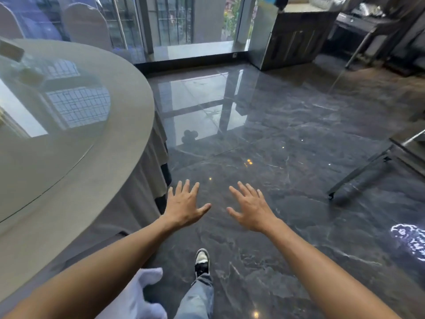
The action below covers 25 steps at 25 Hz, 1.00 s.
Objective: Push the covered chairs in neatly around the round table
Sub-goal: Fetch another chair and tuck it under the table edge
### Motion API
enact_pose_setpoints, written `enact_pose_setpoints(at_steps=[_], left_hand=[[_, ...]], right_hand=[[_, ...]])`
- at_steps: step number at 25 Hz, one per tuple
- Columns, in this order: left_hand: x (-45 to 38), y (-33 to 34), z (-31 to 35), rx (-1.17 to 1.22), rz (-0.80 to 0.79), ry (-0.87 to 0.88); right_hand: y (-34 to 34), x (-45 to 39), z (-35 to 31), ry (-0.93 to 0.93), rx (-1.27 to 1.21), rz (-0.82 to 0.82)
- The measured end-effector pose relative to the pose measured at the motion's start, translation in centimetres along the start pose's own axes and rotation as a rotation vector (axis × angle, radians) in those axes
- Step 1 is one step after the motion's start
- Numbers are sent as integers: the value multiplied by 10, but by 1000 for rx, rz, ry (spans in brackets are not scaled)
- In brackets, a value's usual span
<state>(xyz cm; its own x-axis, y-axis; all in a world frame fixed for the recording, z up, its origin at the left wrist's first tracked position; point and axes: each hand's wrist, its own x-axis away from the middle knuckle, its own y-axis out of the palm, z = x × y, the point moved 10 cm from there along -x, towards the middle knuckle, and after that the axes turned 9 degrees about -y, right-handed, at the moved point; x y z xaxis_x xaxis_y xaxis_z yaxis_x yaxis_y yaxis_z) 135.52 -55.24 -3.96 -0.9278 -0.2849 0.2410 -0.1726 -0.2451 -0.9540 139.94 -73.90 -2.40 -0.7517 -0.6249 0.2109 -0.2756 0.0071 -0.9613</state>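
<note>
The round table [128, 125] fills the left side, draped in a grey cloth with a glass turntable on top. Two covered chairs stand behind it at the far left: one [86, 26] with a pale rounded back, another [9, 21] cut off by the frame edge. A white cloth [138, 293], possibly a chair cover, shows at the bottom under my left arm. My left hand [184, 203] and my right hand [250, 208] are stretched out over the floor, fingers spread, holding nothing. Neither hand touches a chair or the table.
Glossy dark marble floor [264, 134] stretches ahead to tall windows. A wooden cabinet [296, 40] stands at the back right. A metal-framed stand on a castor [358, 176] sits at the right. My foot [202, 261] is on the floor below my hands.
</note>
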Motion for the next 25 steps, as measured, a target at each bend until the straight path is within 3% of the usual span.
enact_pose_setpoints(at_steps=[6, 12, 21, 25], left_hand=[[-186, -15, 46, 0, -101, -31], [-357, -84, 60, -13, -80, -52], [-645, -194, 64, -30, -108, -171], [-748, -258, 46, 33, -34, -266]], right_hand=[[-37, -157, 108, 27, 14, -145], [-108, -335, 171, -19, -14, -185], [-205, -638, 260, -264, 65, -426], [-266, -765, 272, -357, 72, -421]])
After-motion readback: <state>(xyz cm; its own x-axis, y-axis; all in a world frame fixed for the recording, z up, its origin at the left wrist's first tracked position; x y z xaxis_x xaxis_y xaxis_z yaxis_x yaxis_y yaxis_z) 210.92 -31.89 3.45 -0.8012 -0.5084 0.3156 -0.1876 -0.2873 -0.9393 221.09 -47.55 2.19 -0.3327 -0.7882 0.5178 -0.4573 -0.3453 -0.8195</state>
